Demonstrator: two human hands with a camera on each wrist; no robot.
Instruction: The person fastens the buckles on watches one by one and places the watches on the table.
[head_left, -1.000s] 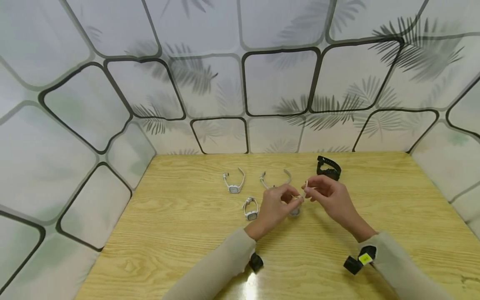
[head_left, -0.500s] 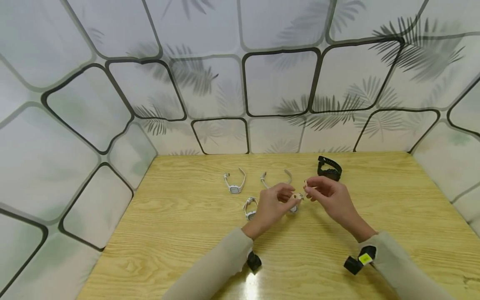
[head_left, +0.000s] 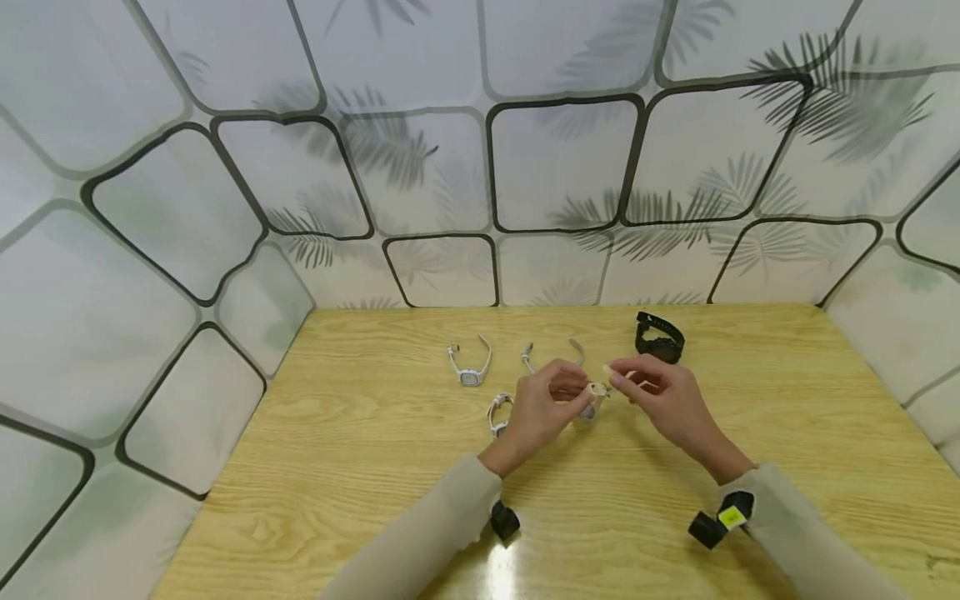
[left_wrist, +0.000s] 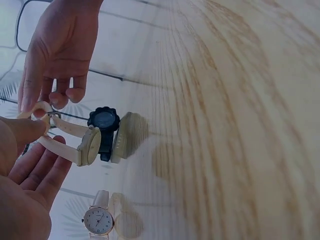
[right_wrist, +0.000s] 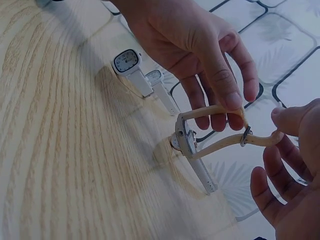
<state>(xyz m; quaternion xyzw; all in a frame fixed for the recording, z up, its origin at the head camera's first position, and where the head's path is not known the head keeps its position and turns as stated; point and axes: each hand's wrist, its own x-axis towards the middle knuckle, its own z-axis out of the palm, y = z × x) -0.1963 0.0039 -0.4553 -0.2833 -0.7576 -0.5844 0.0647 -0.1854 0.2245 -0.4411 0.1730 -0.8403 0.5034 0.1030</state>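
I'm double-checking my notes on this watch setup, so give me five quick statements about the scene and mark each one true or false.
1. The left hand and the right hand both hold the strap of the cream watch. True.
2. The black watch is at the person's far left. False: it is toward the right, beyond the right hand.
3. The strap is completely out of its buckle. False: the right wrist view shows it running through.
4. The leftmost white watch is unfastened. True.
5. The table is solid black. False: it has a light wood grain.
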